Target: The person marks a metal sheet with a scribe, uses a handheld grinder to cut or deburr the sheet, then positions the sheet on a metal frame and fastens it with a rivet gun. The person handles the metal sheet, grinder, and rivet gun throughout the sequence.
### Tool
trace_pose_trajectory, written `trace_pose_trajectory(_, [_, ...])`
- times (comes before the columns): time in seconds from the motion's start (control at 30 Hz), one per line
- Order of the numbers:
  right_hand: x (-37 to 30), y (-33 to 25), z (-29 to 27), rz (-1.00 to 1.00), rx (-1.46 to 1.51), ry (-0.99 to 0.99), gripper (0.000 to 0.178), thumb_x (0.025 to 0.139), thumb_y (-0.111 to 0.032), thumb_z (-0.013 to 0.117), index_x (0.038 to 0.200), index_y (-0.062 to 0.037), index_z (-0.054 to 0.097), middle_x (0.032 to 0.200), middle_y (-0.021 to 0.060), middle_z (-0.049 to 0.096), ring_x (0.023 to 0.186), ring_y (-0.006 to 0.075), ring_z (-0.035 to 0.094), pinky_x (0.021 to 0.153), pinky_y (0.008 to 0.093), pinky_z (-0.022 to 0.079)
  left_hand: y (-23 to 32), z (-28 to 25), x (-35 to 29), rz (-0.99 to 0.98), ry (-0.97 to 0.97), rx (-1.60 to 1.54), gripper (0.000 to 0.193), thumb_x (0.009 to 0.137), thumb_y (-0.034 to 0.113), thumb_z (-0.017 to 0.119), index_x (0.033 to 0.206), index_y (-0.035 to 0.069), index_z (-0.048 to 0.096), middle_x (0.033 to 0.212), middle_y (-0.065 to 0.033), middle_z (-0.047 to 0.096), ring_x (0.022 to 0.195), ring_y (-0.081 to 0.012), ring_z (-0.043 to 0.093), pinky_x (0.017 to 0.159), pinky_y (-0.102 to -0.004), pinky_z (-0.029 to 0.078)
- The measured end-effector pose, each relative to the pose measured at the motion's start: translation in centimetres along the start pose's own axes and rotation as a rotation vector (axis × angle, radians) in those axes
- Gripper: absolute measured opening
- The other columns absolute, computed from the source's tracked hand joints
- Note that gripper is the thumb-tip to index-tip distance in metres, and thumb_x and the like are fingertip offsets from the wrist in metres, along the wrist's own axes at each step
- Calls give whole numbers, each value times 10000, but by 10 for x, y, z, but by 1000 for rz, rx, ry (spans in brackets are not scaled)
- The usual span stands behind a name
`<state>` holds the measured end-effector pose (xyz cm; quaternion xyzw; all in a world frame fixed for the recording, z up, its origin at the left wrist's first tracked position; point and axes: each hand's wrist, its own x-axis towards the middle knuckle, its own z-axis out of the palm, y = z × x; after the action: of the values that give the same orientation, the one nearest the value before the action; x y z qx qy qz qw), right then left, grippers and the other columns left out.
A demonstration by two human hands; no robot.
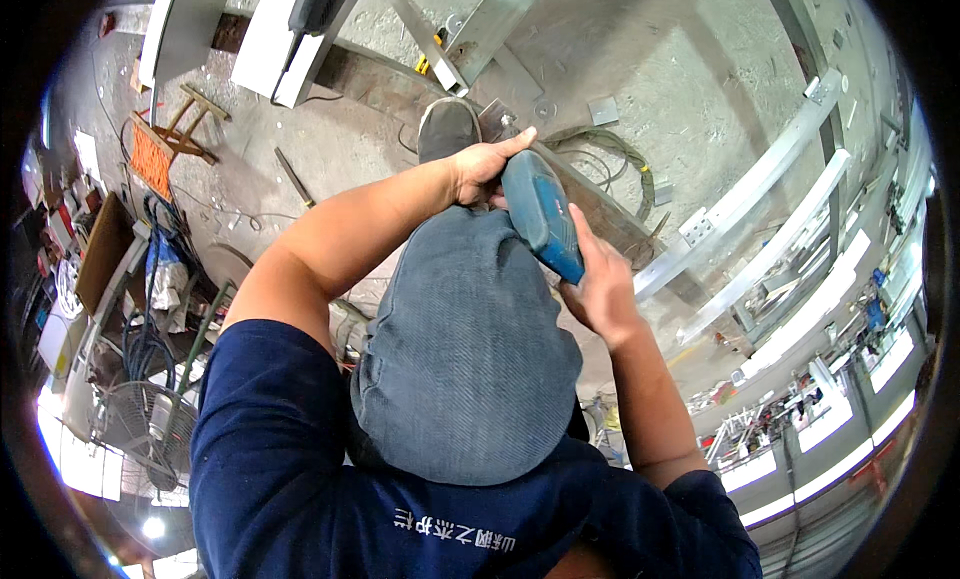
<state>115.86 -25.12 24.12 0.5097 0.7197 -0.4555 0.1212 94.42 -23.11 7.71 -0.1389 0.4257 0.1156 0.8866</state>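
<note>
A blue, rounded power tool (541, 211) slants across the space just beyond my raised denim-covered knee (465, 349). My right hand (605, 289) grips its near end, with the fingers lying along its side. At the far end my left hand (482, 171) is closed around it, thumb stretched forward; the other fingers are mostly hidden. Just ahead of my left thumb, a small bright spot shows on a flat metal plate (495, 117). The tool's working end is hidden, so its exact kind cannot be told. My dark shoe (449, 127) rests left of the plate.
A long metal beam (610, 214) runs under the work. Beyond it lies a coiled hose (640, 169). Pale rails (745, 184) stand at right. A black corded tool (317, 4) rests on a white beam (262, 49). An orange-seated stool (152, 159) and a fan (150, 429) are left.
</note>
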Motion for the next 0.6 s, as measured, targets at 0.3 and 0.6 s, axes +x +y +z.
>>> trace_pose_trajectory(0.3, [-7, 17, 13, -105, -154, -49, 955, 573, -13, 747, 1460, -64, 397, 1211, 172, 626, 978, 382, 600, 853, 430, 492, -15, -25, 23, 157, 192, 252, 676, 873, 534, 676, 1194, -60, 636, 1102, -143, 673, 992, -222, 627, 859, -361, 510])
trace_pose_trajectory(0.6, [1, -4, 21, -25, -211, -87, 970, 631, -88, 771, 1501, -122, 343, 1116, 129, 611, 927, 330, 590, 797, 422, 497, -14, -36, 28, 221, 264, 351, 677, 868, 543, 646, 1162, -67, 651, 1085, -134, 677, 946, -205, 629, 875, -337, 484])
